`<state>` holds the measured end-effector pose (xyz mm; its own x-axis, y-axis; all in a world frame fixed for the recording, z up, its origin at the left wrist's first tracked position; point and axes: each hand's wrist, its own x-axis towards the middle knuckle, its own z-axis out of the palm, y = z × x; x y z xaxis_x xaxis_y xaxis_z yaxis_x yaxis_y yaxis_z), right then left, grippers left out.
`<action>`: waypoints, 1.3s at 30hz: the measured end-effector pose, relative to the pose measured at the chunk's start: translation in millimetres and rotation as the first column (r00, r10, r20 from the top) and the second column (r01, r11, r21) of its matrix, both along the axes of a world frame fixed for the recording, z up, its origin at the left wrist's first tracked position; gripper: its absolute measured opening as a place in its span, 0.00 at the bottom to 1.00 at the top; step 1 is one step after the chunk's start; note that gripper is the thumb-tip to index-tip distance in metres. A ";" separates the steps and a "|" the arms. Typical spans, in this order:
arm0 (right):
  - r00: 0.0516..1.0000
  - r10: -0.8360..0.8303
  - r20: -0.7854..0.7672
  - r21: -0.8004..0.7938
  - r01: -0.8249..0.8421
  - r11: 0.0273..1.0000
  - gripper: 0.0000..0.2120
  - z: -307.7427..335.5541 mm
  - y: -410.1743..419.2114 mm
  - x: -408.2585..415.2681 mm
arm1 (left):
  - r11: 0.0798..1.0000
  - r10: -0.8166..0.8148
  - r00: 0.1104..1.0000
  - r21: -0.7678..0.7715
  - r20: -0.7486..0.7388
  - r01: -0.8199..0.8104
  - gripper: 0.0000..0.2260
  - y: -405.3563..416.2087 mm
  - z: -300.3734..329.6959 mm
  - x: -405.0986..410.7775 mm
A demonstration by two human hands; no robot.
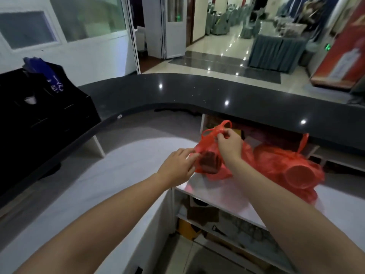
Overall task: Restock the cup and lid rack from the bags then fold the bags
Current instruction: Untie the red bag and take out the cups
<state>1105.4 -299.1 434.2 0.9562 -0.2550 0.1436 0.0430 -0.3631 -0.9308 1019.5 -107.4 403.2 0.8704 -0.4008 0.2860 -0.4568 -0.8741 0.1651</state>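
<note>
You're right at the knot now! Your right hand (229,144) pinches the tied handles of the near red bag (212,155), fingers curled tight on the loop, while your left hand (178,165) pinches the bag's left side, steadying it. That bag sits on the white desk (126,175), close to its inner edge where the surface drops away to open shelving below.

Watch that edge! Pull hard on the knot and the thin plastic may tear, or the dark stack inside, lids by the look of it though I can't tell for sure, could slide out and fall to the shelves. Tug toward yourself and the whole bag may go over.

The second red bag (292,169) lies just beside it on the right, touching it, with a cup stack showing through, nearer the desk's right edge, untouched. The black rack (45,115) waits well apart at the far left end of the dark counter (197,91).
</note>
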 end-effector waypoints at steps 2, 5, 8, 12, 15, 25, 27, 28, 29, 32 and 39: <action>0.998 0.041 -0.040 0.034 -0.040 0.999 0.05 -11.1 -7.0 8.2 | 0.999 0.022 0.999 -0.028 -0.048 -0.023 0.21 -10.3 -6.4 15.6; 0.987 0.144 -0.068 0.001 -0.145 0.989 0.06 -30.5 -19.5 12.9 | 0.998 0.054 0.992 -0.038 -0.118 -0.059 0.25 -27.6 -22.6 35.1; 0.954 0.247 -0.170 0.028 -0.245 0.969 0.08 -54.5 -33.3 12.8 | 0.991 0.104 0.973 -0.066 -0.208 -0.120 0.29 -39.6 -47.0 48.2; 0.895 0.363 -0.260 0.086 -0.353 0.932 0.12 -87.5 -48.7 6.8 | 0.972 0.174 0.933 -0.099 -0.316 -0.215 0.35 -40.5 -81.2 55.5; 0.852 0.402 -0.336 0.160 -0.369 0.916 0.18 -104.1 -57.0 2.5 | 0.956 0.195 0.903 -0.130 -0.383 -0.262 0.37 -37.8 -96.7 56.4; 0.920 0.132 -0.370 0.020 -0.134 0.991 0.12 -128.1 -110.2 16.6 | 0.905 0.168 0.970 -0.362 -0.176 -0.222 0.21 -14.4 -92.6 99.0; 0.934 0.120 -0.336 0.002 -0.126 0.992 0.09 -124.9 -108.9 22.3 | 0.899 0.139 0.977 -0.393 -0.163 -0.194 0.20 -14.0 -84.5 115.8; 0.937 0.117 -0.329 -0.003 -0.125 0.992 0.09 -122.9 -107.1 25.1 | 0.901 0.105 0.981 -0.402 -0.165 -0.164 0.21 -14.3 -79.0 125.0; 0.937 0.112 -0.330 -0.016 -0.124 0.992 0.09 -120.5 -104.8 27.6 | 0.910 0.059 0.986 -0.398 -0.159 -0.119 0.23 -15.6 -72.1 135.0; 0.934 0.083 -0.347 -0.075 -0.116 0.990 0.09 -112.8 -97.9 31.9 | 0.963 -0.150 0.986 -0.237 -0.075 0.128 0.33 -25.4 -46.9 170.0; 0.940 0.036 -0.338 -0.123 -0.082 0.989 0.10 -104.3 -89.6 26.9 | 0.473 -0.597 0.761 0.655 -0.253 0.589 0.41 -56.6 -5.5 250.0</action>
<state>1132.3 -388.7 329.9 0.9676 -0.1971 -0.1577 -0.2367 -0.4911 -0.8384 1269.5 -164.1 397.7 0.3486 -0.8947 -0.2794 -0.9074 -0.2475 -0.3395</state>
